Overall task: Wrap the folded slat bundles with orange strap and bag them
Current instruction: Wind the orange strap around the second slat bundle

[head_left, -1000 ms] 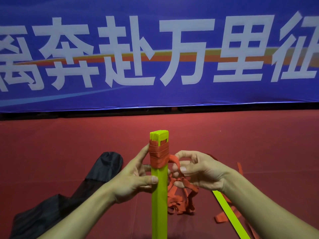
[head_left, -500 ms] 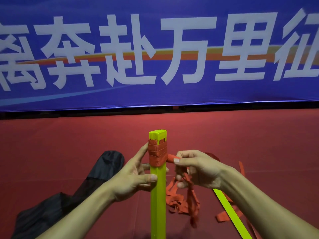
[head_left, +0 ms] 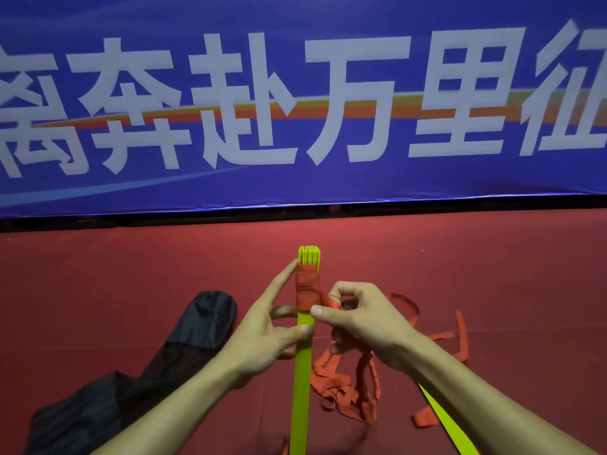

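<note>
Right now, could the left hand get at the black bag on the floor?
Probably yes. The black bag lies on the floor on the left hand's own side with nothing between them, but that hand is steadying the slat bundle and would have to let go first.

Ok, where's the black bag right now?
In the head view, the black bag lies on the red floor at lower left, just left of the left hand and the slat bundle.
</note>
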`<state>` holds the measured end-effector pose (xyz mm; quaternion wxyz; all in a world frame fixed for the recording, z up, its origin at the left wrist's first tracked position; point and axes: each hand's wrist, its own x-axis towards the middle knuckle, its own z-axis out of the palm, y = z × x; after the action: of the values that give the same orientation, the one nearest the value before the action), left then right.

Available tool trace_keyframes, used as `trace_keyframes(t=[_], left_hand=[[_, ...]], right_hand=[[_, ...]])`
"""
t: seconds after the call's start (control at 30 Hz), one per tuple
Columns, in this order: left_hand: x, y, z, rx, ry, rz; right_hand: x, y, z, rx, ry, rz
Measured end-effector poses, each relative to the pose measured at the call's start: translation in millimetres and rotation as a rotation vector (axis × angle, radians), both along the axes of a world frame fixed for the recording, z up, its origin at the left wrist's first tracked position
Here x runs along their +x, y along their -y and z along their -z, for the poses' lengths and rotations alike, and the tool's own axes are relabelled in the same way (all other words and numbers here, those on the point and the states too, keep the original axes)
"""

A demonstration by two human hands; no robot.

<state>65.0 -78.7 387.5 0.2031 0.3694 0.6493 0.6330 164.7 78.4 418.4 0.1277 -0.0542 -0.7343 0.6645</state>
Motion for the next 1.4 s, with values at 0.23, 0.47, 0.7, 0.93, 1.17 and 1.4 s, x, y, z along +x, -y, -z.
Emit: trace_keyframes(t=[0.23,0.47,0.7,0.93,1.17,1.4], left_hand=[[7.8,-9.8,-1.7,-0.005,-0.133,-0.12],[11.3,-13.1,-5.7,-0.024,-0.226,-0.193],[11.0,-17.9,-4.6,-0.027,-0.248,-0.243],[6.8,-10.0,-10.2,0.001,-0.043,-0.029],[3.8,-5.3,-6.9,-0.024,0.044,0.104],[4.8,1.0,-7.9,-0.069,0.001,0.134]], right_hand=[[-2.5,5.5,5.4,0.137,0.01,0.194],[-4.9,6.5,4.9,0.196,-0.05,0.296],[-7.2,2.4,3.8,0.219,-0.102,0.329],[-7.7,-5.4,3.4,0.237,-0.132,0.281],[-2.8,-7.5,-2.2,0.06,-0.069,0.185],[3.4,-3.1,-6.8,-0.01,-0.008,0.105]])
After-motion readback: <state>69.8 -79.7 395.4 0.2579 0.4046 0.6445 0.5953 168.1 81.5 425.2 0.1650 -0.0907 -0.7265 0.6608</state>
